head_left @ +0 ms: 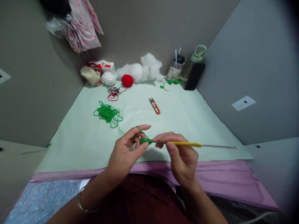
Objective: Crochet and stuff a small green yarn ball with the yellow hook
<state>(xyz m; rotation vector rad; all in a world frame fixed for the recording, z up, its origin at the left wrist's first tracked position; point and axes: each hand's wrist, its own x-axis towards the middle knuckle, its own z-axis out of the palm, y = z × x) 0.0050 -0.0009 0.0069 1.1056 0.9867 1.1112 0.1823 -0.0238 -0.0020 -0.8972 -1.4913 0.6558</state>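
Observation:
My left hand [127,151] pinches a small piece of green crochet work [145,141] between thumb and fingers. A strand of green yarn loops over its raised index finger. My right hand [181,155] grips a crochet hook [187,144] with a yellow handle and metal ends. The hook's left tip meets the crochet work; whether it is inside a stitch I cannot tell. From my left hand the strand runs back to a loose heap of green yarn [107,112] on the table, left of my hands.
Orange thread snips [155,106] lie beyond my hands. Along the back are a red yarn ball [127,80], a white yarn ball [108,78], white stuffing [149,68], a pen cup [174,71], a bottle [188,70] and a dark phone [194,76]. Grey panels enclose the table [187,113].

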